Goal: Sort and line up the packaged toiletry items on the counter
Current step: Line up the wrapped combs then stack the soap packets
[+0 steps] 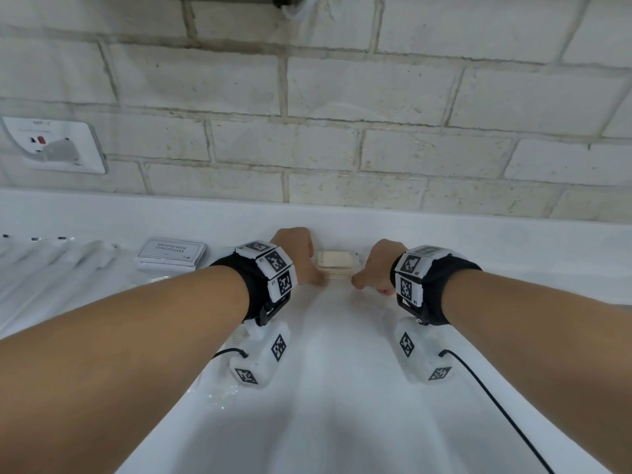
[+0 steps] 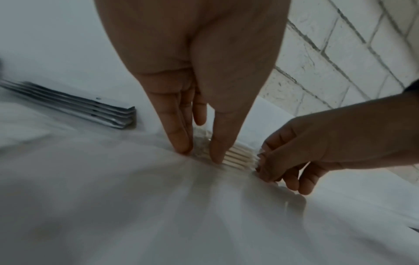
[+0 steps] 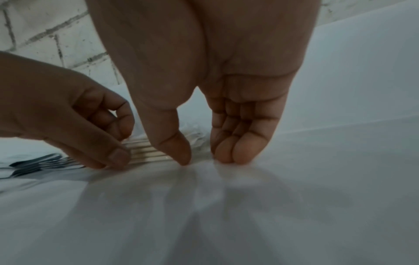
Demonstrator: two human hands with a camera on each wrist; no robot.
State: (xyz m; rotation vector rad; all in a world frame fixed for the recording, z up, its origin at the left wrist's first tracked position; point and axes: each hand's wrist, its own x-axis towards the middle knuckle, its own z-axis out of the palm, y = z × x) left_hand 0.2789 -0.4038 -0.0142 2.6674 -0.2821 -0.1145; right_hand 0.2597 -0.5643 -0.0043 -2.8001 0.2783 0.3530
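Note:
A small stack of cream packets in clear wrap (image 1: 337, 265) lies on the white counter (image 1: 342, 388) near the back ledge. My left hand (image 1: 309, 265) holds its left end, thumb at the front and fingers pointing down onto the crinkled wrap (image 2: 201, 141). My right hand (image 1: 367, 275) holds the right end; its thumb tip touches the counter in front and its fingers curl beside the wrap (image 3: 195, 134). The layered edge of the stack (image 2: 238, 156) shows between the two hands, as it does in the right wrist view (image 3: 145, 150).
A stack of flat "shampoo with conditioner" sachets (image 1: 171, 254) lies left of my hands. Long clear-wrapped items (image 1: 51, 261) lie in a row further left. A crinkled clear wrapper (image 1: 222, 395) sits under my left forearm. Behind the counter are a brick wall (image 1: 342, 114) and a socket plate (image 1: 54, 145).

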